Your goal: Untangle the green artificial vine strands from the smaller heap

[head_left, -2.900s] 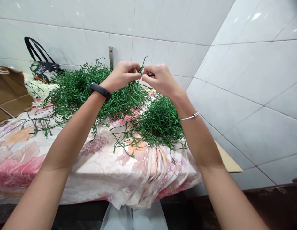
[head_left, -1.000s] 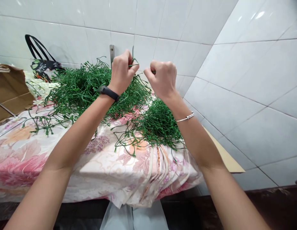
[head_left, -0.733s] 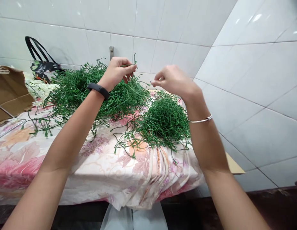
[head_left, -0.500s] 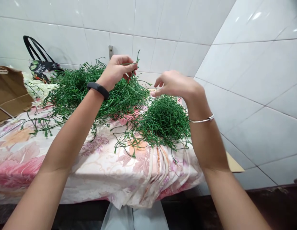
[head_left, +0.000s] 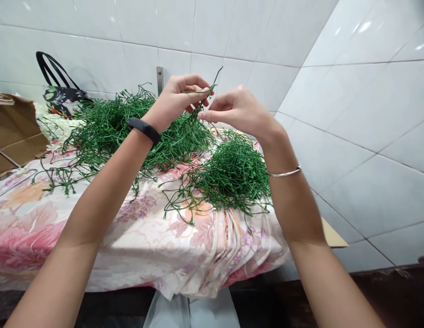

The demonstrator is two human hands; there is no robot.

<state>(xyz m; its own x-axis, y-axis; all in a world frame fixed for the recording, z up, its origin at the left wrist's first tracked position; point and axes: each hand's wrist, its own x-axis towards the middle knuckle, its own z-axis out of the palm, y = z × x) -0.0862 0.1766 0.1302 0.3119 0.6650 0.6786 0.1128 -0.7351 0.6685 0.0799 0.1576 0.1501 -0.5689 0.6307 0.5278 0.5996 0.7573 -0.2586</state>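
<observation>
My left hand (head_left: 179, 98) is raised above a large tangled heap of green artificial flower stems (head_left: 109, 123). Its fingertips are pinched on a few green stems (head_left: 217, 77), one tip pointing up and others hanging below. Close by on the right, my right hand (head_left: 242, 111) has its thumb stretched toward the hanging stems, with a gap between thumb and curled fingers. Whether the thumb touches a stem is unclear. Below it lies a smaller pile of the same green stems (head_left: 234, 171).
A floral cloth (head_left: 137, 255) covers the table. White flowers (head_left: 61, 125), a brown cardboard box (head_left: 18, 132) and a black floral bag (head_left: 63, 98) sit at the left. Tiled walls (head_left: 246, 32) rise behind and to the right; a metal bracket (head_left: 159, 79) is on the back wall.
My left hand has moved a little to the right with the stems. My right hand has shifted left and up, bringing its thumb close to them.
</observation>
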